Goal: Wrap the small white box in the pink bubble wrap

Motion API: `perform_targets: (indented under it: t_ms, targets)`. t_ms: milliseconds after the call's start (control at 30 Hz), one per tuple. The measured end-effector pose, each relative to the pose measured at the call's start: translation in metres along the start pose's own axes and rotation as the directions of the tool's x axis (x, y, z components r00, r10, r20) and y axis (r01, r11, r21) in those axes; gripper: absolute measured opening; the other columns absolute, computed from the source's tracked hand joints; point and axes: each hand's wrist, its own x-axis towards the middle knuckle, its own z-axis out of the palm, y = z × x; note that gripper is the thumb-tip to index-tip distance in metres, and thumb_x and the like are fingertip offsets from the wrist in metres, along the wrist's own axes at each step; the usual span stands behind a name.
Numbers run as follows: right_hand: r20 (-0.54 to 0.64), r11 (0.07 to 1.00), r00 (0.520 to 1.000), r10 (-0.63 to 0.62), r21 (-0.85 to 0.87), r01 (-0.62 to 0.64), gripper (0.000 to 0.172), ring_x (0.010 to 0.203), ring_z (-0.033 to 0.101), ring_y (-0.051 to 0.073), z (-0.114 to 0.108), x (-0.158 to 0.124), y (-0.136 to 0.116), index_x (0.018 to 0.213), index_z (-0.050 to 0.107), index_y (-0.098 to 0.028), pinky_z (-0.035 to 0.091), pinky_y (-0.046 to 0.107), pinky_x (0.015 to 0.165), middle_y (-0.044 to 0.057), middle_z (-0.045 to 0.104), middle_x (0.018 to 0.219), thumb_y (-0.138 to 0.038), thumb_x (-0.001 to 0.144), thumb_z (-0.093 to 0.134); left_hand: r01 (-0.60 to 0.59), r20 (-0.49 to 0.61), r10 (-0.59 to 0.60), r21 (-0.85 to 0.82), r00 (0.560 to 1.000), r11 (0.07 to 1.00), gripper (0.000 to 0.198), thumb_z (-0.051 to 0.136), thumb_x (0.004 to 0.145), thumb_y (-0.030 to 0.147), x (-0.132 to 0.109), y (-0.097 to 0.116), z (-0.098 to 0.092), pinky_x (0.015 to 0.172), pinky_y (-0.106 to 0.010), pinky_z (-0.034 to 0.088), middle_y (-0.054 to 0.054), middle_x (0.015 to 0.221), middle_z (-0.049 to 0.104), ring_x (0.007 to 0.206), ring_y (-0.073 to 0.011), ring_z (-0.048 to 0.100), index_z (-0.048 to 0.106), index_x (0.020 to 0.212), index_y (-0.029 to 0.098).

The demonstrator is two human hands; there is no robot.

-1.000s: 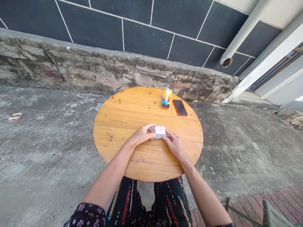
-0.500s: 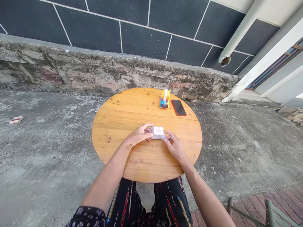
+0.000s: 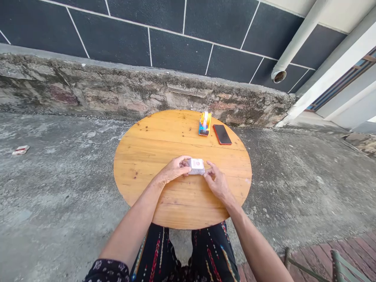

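Near the middle of the round wooden table [image 3: 176,199] is a small packet [image 3: 196,166], greyish and wrapped in clear film, with a white label on top bearing a reddish mark. My left hand [image 3: 175,170] grips its left end between thumb and fingers. At the packet's lower right corner, the thumb and a finger of my right hand [image 3: 216,181] pinch the edge of the wrapping; my right index finger is held apart above it. What lies under the packet is hidden.
Toward the back right of the table stands a yellow and blue tape dispenser [image 3: 205,123]. Beside it lies a phone [image 3: 222,134] with a red edge. A stone-based wall [image 3: 141,92] runs behind the table. A crumpled packet [image 3: 20,150] lies on the concrete at left.
Almost nothing differs. The whole view has shifted very slightly, and both hands keep the same hold on the packet.
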Motion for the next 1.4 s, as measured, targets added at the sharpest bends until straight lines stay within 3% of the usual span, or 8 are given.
perform_targets:
  t_ms: [100, 333, 500, 633, 900, 1167, 1300, 1400]
  targets:
    - [-0.063, 0.998, 0.997, 0.036, 0.058, -0.032, 0.041, 0.074, 0.061, 0.018, -0.006, 0.008, 0.011, 0.125, 0.053, -0.015, 0.051, 0.034, 0.071, 0.005, 0.065, 0.087, -0.025, 0.085, 0.048, 0.040, -0.036, -0.041, -0.043, 0.998, 0.998, 0.055, 0.068, 0.072, 0.022, -0.001, 0.001, -0.002, 0.061, -0.028, 0.053, -0.001, 0.084, 0.056, 0.063, -0.0120, 0.062, 0.052, 0.124, 0.013]
    - [0.095, 0.998, 0.995, -0.012, -0.064, 0.018, 0.043, 0.099, 0.061, 0.022, 0.002, 0.021, 0.005, 0.122, 0.060, -0.022, 0.047, 0.037, 0.088, 0.008, 0.066, 0.107, -0.011, 0.083, 0.043, 0.089, -0.057, -0.091, -0.031, 0.994, 0.996, 0.057, 0.070, 0.073, 0.023, 0.000, -0.001, 0.000, 0.067, -0.030, 0.055, -0.005, 0.098, 0.058, 0.066, -0.0131, 0.065, 0.052, 0.127, 0.014]
    - [0.094, 0.991, 0.995, -0.010, -0.135, 0.023, 0.046, 0.095, 0.061, 0.022, 0.005, 0.018, -0.008, 0.121, 0.061, -0.023, 0.048, 0.036, 0.085, 0.007, 0.066, 0.102, -0.007, 0.083, 0.041, 0.048, -0.025, -0.048, -0.008, 0.999, 0.999, 0.049, 0.069, 0.073, 0.023, 0.003, -0.005, 0.001, 0.064, -0.029, 0.054, -0.006, 0.100, 0.060, 0.072, -0.0153, 0.065, 0.058, 0.121, 0.015]
    - [0.108, 0.997, 0.993, -0.043, -0.064, 0.050, 0.047, 0.101, 0.061, 0.023, 0.005, 0.017, -0.002, 0.122, 0.060, -0.022, 0.047, 0.038, 0.090, 0.008, 0.067, 0.109, -0.006, 0.081, 0.043, 0.046, -0.029, -0.047, -0.030, 0.998, 0.999, 0.053, 0.069, 0.073, 0.023, 0.003, -0.006, 0.000, 0.063, -0.028, 0.054, -0.006, 0.100, 0.059, 0.071, -0.0141, 0.063, 0.057, 0.123, 0.014]
    - [-0.031, 0.982, 0.998, 0.052, 0.184, -0.045, 0.035, 0.086, 0.066, 0.020, 0.011, 0.004, 0.015, 0.119, 0.058, -0.021, 0.053, 0.036, 0.082, 0.006, 0.069, 0.099, -0.020, 0.085, 0.050, 0.053, -0.058, -0.053, -0.013, 0.997, 0.999, 0.056, 0.066, 0.074, 0.023, 0.001, -0.003, 0.000, 0.061, -0.029, 0.054, -0.008, 0.102, 0.058, 0.064, -0.0114, 0.062, 0.053, 0.127, 0.012]
    - [-0.002, 0.987, 0.999, 0.043, 0.154, -0.042, 0.033, 0.087, 0.066, 0.019, 0.013, 0.003, 0.001, 0.116, 0.060, -0.021, 0.053, 0.035, 0.082, 0.006, 0.070, 0.097, -0.019, 0.084, 0.051, 0.019, -0.008, -0.019, 0.043, 1.000, 0.999, 0.052, 0.063, 0.075, 0.021, 0.003, -0.007, 0.000, 0.060, -0.025, 0.053, -0.008, 0.104, 0.062, 0.067, -0.0120, 0.064, 0.055, 0.126, 0.015]
    - [-0.114, 0.985, 0.990, 0.079, 0.162, -0.059, 0.035, 0.077, 0.065, 0.018, 0.012, 0.001, 0.015, 0.118, 0.058, -0.020, 0.054, 0.034, 0.075, 0.006, 0.068, 0.093, -0.023, 0.084, 0.050, 0.004, -0.062, -0.003, 0.004, 0.998, 1.000, 0.053, 0.065, 0.073, 0.021, 0.001, -0.005, -0.004, 0.061, -0.028, 0.055, -0.007, 0.101, 0.061, 0.065, -0.0111, 0.062, 0.055, 0.125, 0.014]
    - [-0.167, 0.999, 0.985, 0.029, 0.038, -0.023, 0.039, 0.094, 0.064, 0.022, 0.012, 0.000, 0.023, 0.122, 0.056, -0.018, 0.052, 0.040, 0.085, 0.010, 0.067, 0.107, -0.023, 0.084, 0.051, 0.006, -0.110, -0.009, -0.024, 0.994, 1.000, 0.051, 0.065, 0.073, 0.020, 0.001, -0.004, -0.005, 0.063, -0.028, 0.056, -0.005, 0.097, 0.059, 0.068, -0.0118, 0.064, 0.056, 0.122, 0.014]
